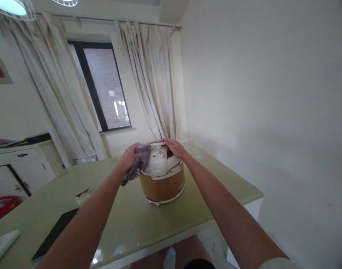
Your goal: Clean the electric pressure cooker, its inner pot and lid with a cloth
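Observation:
A rice cooker (163,185) with a tan body and a white lid stands upright on the greenish table. My left hand (131,155) is closed on a grey patterned cloth (139,164), which hangs against the left side of the cooker's lid. My right hand (174,147) rests on the top right of the lid near its handle, fingers stretched out. Part of the lid's top is hidden behind the hands.
On the table (126,224) at the left lie a black flat tablet-like object (57,231), a small white packet (83,196) and a white item (4,243). A wall bounds the right side. Behind are curtains (148,74), a window and a white cabinet (22,164).

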Demonstrator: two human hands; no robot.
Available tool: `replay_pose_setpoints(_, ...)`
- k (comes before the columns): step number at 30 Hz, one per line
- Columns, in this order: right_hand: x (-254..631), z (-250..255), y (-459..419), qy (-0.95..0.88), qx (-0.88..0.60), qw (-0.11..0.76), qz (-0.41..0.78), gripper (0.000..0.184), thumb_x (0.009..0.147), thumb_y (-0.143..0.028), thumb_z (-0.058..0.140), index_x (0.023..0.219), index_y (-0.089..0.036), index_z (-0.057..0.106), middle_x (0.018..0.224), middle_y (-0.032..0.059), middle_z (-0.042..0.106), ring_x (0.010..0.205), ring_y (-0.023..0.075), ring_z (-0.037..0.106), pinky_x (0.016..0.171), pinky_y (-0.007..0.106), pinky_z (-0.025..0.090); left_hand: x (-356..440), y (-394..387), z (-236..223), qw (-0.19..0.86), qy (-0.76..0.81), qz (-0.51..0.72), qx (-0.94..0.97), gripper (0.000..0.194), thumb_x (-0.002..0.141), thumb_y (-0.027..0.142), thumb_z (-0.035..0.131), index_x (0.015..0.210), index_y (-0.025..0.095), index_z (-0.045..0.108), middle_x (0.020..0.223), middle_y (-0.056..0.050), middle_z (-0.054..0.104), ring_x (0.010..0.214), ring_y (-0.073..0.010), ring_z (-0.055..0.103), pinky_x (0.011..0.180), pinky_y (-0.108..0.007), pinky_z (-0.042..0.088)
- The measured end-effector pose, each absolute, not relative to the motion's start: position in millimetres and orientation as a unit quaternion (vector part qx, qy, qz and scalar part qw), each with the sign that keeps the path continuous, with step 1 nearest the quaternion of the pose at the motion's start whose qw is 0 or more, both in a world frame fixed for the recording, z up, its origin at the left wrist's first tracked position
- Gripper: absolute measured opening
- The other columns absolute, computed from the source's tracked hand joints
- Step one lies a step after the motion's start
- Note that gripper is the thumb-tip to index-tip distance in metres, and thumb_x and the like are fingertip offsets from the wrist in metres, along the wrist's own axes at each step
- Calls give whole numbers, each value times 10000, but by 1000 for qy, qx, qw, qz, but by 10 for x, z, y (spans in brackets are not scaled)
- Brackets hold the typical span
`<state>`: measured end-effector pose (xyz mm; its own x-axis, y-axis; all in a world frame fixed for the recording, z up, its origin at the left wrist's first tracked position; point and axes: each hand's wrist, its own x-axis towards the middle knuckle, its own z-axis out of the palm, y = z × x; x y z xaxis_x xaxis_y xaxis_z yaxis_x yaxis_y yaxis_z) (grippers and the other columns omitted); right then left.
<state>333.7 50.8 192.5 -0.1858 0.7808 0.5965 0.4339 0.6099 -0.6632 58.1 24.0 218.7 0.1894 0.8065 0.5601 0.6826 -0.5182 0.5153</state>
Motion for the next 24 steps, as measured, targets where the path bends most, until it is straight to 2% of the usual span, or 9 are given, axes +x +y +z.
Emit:
replay_pose_setpoints(4, 3346, 1924, 476, -750, -407, 492, 169, 542, 1065, -655, 402, 1310, -299, 730, 1396, 28, 710, 1343, 230, 623, 1189, 398, 407, 562, 353, 2196, 57, 556, 379, 738, 352, 820, 536, 564, 926, 228, 695, 884, -59, 757, 898, -287, 675, 838, -389, 519)
replay_pose_setpoints(8, 3344, 1919, 468, -754, -406, 490, 165, 527, 1068, -652, 398, 1310, -321, 729, 1386, 7, 717, 1341, 226, 626, 1190, 398, 412, 511, 281, 2221, 39, 568, 325, 755, 347, 886, 497, 519, 991, 216, 694, 964, -62, 768, 939, -269, 680, 849, -359, 511)
replay_pose_setpoints(15, 3330, 1969, 391, -748, -421, 485, 168, 469, 1079, -584, 422, 1307, -314, 730, 1356, -1, 733, 1332, 230, 634, 1173, 396, 429, 742, -331, 2190, -169, 611, 210, 745, 347, 1033, 432, 409, 1169, 223, 651, 1089, -115, 732, 956, -267, 699, 819, -342, 482)
replay_pose_setpoints(20, 3335, 1970, 396, -753, -420, 480, 161, 471, 1075, -588, 425, 1307, -312, 728, 1343, 4, 738, 1307, 234, 647, 1153, 392, 440, 883, -725, 1920, -187, 618, 280, 711, 315, 1040, 441, 415, 1070, 223, 641, 1008, -93, 729, 876, -261, 694, 752, -332, 456)
replay_pose_setpoints(24, 3338, 1947, 436, -755, -416, 482, 156, 484, 1068, -606, 425, 1301, -316, 734, 1330, 7, 743, 1298, 241, 651, 1152, 392, 438, 920, -764, 1377, -140, 602, 399, 677, 249, 1007, 392, 444, 1032, 207, 608, 880, -75, 682, 821, -249, 669, 736, -330, 457)
